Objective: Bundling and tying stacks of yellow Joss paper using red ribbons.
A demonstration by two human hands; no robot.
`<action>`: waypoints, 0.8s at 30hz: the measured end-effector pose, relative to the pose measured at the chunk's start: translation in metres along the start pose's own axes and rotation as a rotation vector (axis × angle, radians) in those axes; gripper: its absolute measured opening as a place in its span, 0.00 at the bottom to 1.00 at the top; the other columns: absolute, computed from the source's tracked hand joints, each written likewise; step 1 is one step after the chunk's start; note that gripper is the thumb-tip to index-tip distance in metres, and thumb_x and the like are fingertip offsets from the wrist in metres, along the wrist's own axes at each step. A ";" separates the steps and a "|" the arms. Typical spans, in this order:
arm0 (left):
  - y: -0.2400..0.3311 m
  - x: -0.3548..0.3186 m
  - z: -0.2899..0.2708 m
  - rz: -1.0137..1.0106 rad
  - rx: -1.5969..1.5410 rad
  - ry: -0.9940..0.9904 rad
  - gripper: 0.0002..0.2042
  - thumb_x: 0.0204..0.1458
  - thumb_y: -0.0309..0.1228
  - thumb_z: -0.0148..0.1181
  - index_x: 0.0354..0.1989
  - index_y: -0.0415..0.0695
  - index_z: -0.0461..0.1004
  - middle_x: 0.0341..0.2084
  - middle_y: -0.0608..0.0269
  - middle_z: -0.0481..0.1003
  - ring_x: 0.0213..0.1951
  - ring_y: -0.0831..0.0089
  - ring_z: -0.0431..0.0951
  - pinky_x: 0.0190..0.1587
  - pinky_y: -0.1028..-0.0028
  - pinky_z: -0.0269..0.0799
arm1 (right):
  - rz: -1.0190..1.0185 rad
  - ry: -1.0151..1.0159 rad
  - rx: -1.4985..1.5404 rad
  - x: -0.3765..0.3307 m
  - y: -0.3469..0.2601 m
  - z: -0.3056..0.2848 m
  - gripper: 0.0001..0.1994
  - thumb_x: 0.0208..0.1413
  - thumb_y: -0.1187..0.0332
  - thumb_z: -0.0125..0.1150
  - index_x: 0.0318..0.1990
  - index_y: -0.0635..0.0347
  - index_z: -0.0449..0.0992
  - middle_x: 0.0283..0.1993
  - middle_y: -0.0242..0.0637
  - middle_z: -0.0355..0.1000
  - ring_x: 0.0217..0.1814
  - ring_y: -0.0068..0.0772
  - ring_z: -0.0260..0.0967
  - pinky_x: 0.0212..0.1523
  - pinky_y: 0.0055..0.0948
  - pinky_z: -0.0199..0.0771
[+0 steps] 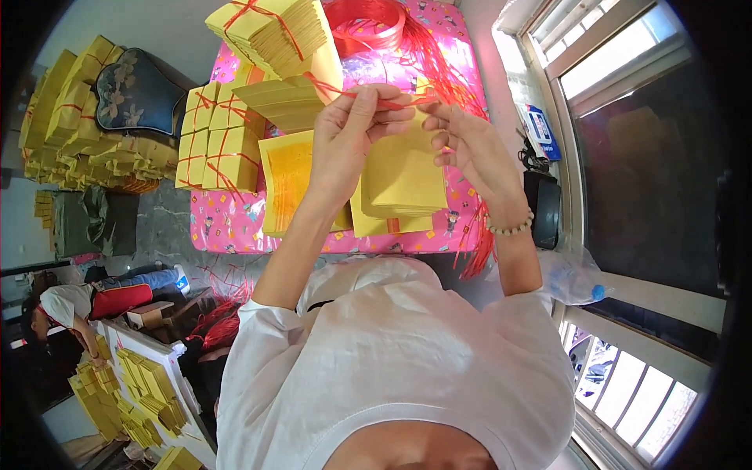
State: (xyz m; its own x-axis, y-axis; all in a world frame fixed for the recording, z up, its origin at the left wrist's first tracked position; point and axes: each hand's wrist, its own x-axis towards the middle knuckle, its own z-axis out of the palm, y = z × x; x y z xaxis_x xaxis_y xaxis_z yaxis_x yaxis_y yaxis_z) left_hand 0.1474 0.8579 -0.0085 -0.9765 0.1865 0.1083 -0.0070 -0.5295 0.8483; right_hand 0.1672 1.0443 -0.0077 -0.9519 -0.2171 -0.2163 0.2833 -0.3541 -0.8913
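Note:
My left hand (354,129) is closed on a thin red plastic strip (329,88), pinched between thumb and fingers. The strip stretches across toward my right hand (474,149), whose fingers are curled with the tips at the strip's other part. A beaded bracelet (511,225) circles my right wrist. Beneath my hands lies a stack of yellow paper sheets (403,176) on the table. Left of it, partly behind my left forearm, is a yellow sheet with an orange print (291,180). Beyond my left hand leans more yellow paper (286,102).
A pink patterned cover (227,227) lies over the table. Tied yellow bundles (231,157) stand at its left, another bundle (266,31) at the back. A red strip coil (368,27) and loose strips (442,59) lie far right. A person (86,301) bends over another table at left.

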 end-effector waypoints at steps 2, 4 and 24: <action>0.001 -0.003 0.002 -0.068 0.091 -0.097 0.16 0.62 0.37 0.43 0.43 0.35 0.71 0.40 0.50 0.75 0.39 0.68 0.78 0.42 0.72 0.75 | -0.023 -0.003 0.137 0.010 0.005 -0.005 0.12 0.60 0.60 0.52 0.43 0.59 0.74 0.33 0.23 0.69 0.30 0.13 0.65 0.29 0.19 0.69; 0.001 -0.006 -0.001 -0.080 0.087 -0.096 0.16 0.62 0.37 0.43 0.42 0.36 0.71 0.41 0.50 0.74 0.39 0.68 0.78 0.41 0.73 0.76 | -0.044 -0.012 0.273 0.013 0.010 -0.005 0.13 0.60 0.60 0.53 0.44 0.58 0.74 0.31 0.22 0.68 0.29 0.12 0.63 0.28 0.18 0.67; -0.061 -0.047 -0.083 -0.303 -0.244 0.412 0.11 0.57 0.36 0.53 0.43 0.44 0.73 0.29 0.68 0.75 0.23 0.82 0.72 0.23 0.81 0.66 | 0.092 0.461 0.346 -0.001 0.109 -0.054 0.09 0.59 0.59 0.55 0.35 0.54 0.71 0.26 0.22 0.65 0.21 0.11 0.59 0.17 0.12 0.57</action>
State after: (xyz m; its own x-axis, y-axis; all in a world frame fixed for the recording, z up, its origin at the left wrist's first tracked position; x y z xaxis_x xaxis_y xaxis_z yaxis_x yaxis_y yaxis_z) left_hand 0.1760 0.8130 -0.1079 -0.9262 0.0470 -0.3741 -0.3017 -0.6875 0.6605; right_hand 0.1927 1.0551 -0.1257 -0.8522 0.1304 -0.5067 0.3147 -0.6460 -0.6955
